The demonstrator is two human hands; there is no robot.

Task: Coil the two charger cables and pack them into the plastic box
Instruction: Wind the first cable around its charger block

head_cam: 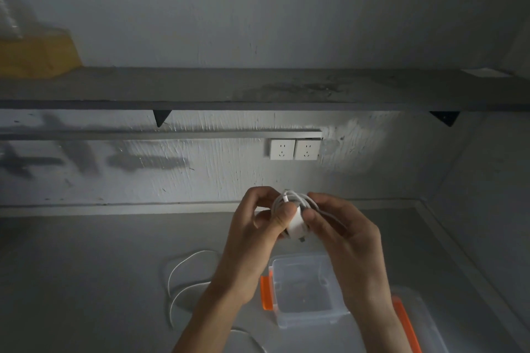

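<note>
Rough grey plaster covers the wall (258,23) behind the grip, brush-marked and smeared with dark patches at the left. Across it runs a long flat grey shelf (200,86) on black triangular brackets, and under that a pair of square white sockets (294,149) sits just above the hands. Below the grip spreads a smooth, matte grey counter (86,266).

Directly beneath the hands stands the plastic box (304,292), clear, rectangular with rounded corners, open and empty, an orange latch on its left side. Its clear lid (421,321), edged in orange, lies just right of it under the right forearm.

Left of and below the grip, the second cable (183,275) lies loose on the counter in thin white open curves, uncoiled.

Held up between box and sockets is the coiled charger cable (295,209): thin glossy white cord wound in tight loops around a small rounded white plug block, with a connector tip poking out at the top of the bundle and metal prongs at the bottom.

The left hand (258,232) clamps the bundle, thumb pressed on its front and fingers curled behind. The right hand (344,232) pinches the coil's right edge with its thumb and fingertips.
</note>
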